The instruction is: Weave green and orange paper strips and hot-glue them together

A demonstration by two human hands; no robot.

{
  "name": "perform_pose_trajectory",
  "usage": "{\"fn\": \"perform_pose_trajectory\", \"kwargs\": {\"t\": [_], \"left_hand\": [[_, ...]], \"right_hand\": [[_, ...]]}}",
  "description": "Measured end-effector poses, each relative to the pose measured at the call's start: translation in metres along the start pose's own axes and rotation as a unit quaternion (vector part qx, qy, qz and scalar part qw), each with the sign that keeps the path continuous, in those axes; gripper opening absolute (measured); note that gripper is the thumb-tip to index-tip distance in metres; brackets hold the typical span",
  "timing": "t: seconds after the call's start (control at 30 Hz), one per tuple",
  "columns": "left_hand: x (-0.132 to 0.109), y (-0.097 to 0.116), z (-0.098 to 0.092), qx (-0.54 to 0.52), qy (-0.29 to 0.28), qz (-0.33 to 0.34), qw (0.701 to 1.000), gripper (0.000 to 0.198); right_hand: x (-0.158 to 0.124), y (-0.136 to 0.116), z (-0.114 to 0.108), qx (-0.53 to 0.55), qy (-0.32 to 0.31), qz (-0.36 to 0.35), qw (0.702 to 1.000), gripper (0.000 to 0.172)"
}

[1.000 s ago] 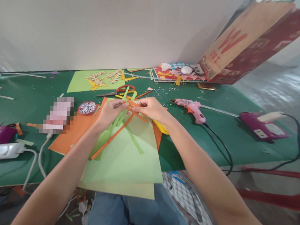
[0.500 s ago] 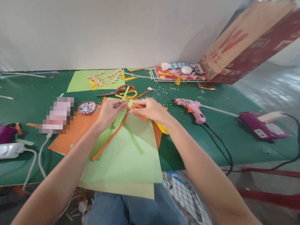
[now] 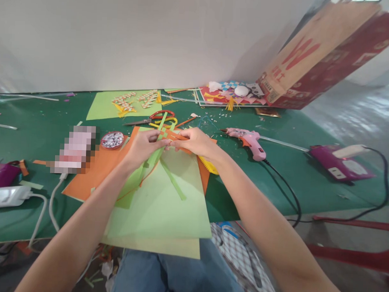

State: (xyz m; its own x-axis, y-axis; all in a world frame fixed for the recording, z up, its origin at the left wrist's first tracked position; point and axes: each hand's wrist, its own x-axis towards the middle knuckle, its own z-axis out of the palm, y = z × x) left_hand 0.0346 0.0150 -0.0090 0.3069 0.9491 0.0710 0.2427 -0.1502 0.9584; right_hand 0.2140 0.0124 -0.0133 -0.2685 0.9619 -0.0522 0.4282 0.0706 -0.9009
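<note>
Both my hands meet over a small weave of green and orange paper strips (image 3: 164, 133). My left hand (image 3: 145, 145) pinches its left side, thumb against the green strips. From the right, my right hand (image 3: 194, 142) grips the orange strips between thumb and fingers. The two thumbs nearly touch below the woven part. An orange strip (image 3: 149, 174) hangs edge-on beneath my hands. Under them lie light green sheets (image 3: 179, 218), with a loose green strip (image 3: 174, 180) on top, and an orange sheet (image 3: 94, 172) to the left.
Scissors (image 3: 144, 121) lie just behind my hands. On the right are a pink glue gun (image 3: 250, 139) with a black cord and a purple power strip (image 3: 337, 163). A round tin (image 3: 112, 140) and a blurred-out phone (image 3: 76, 148) sit left. A paper bag (image 3: 312, 52) stands back right.
The hanging orange strip has turned from flat to edge-on. My left thumb has moved right, closer to my right thumb, and more of the woven part shows.
</note>
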Motion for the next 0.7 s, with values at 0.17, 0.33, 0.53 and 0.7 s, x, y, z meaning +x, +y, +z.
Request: {"fn": "perform_pose_trajectory", "kwargs": {"t": [0.17,0.33,0.53,0.7], "left_hand": [[0.000,-0.002,0.000,0.002,-0.001,0.014,1.000,0.029],[0.001,-0.005,0.001,-0.009,-0.004,0.018,1.000,0.028],[0.000,0.001,0.001,-0.028,0.004,-0.027,0.999,0.031],[-0.001,0.006,0.002,-0.063,0.005,-0.039,0.997,0.031]], "right_hand": [[0.001,0.001,-0.001,0.019,0.006,-0.001,1.000,0.034],[0.002,0.001,-0.001,0.021,0.003,0.004,1.000,0.032],[0.003,0.003,0.001,0.032,0.015,0.012,0.999,0.025],[0.002,0.000,0.002,0.055,0.025,0.017,0.998,0.020]]}}
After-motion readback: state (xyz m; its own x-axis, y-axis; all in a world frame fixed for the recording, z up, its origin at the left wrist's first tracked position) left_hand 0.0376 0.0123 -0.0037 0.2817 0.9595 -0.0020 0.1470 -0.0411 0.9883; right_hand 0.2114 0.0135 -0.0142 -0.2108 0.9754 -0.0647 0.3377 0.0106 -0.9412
